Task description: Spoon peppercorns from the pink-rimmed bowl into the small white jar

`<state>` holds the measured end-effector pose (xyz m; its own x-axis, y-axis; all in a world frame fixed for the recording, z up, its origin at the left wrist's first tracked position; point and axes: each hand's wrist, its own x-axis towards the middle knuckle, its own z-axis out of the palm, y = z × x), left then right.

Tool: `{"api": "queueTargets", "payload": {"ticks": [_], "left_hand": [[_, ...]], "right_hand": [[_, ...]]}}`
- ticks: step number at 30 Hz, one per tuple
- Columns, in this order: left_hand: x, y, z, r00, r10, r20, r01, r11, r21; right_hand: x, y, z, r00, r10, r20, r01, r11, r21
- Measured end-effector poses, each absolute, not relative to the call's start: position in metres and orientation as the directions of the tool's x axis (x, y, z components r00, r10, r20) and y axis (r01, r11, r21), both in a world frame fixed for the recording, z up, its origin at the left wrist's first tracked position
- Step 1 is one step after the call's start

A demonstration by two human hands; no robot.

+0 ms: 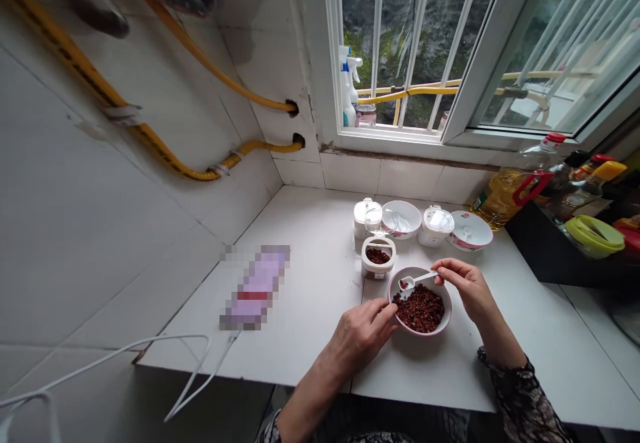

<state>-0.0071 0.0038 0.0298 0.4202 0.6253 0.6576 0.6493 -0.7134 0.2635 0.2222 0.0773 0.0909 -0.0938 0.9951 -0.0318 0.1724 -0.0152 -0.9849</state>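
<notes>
A white bowl (445,310) with a pink rim stands on the counter, holding many dark red grains that look like Sichuan peppercorns (421,310). My left hand (363,333) grips its left rim, the fingertips at the edge. Between the thumb and fingers of my right hand (463,282) is the handle of a small white spoon (417,280). The spoon's scoop hangs over the bowl's far left side with a few grains in it. Just behind the bowl stands a spice jar (379,271), its clear lid raised and similar dark red grains inside.
Two white-lidded jars (367,220) (436,228) and two bowls (401,218) (470,231) line the back. An oil bottle (510,186) and a black box (533,246) of condiments stand right. A blurred purple object (257,286) with a white cable (197,363) lies left.
</notes>
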Motion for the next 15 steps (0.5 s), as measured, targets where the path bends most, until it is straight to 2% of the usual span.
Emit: {"api": "queueTargets", "payload": {"ticks": [6,10,12,15], "left_hand": [[-0.007,0.004,0.029,0.416,0.621,0.665,0.646,-0.716,0.265],[-0.006,0.004,0.029,0.402,0.614,0.679,0.647,-0.715,0.264],[-0.006,0.005,0.028,0.396,0.614,0.683,0.653,-0.711,0.26],[-0.004,0.005,0.029,0.391,0.612,0.687,0.668,-0.703,0.246]], "right_hand": [[0.21,0.075,0.102,-0.039,0.994,0.104,0.173,0.109,-0.979],[0.19,0.072,0.108,-0.011,0.953,0.303,0.31,0.292,-0.905],[0.179,0.07,0.107,-0.03,0.875,0.482,0.459,0.441,-0.771],[0.166,0.07,0.104,-0.278,0.691,0.667,0.615,0.662,-0.429]]}}
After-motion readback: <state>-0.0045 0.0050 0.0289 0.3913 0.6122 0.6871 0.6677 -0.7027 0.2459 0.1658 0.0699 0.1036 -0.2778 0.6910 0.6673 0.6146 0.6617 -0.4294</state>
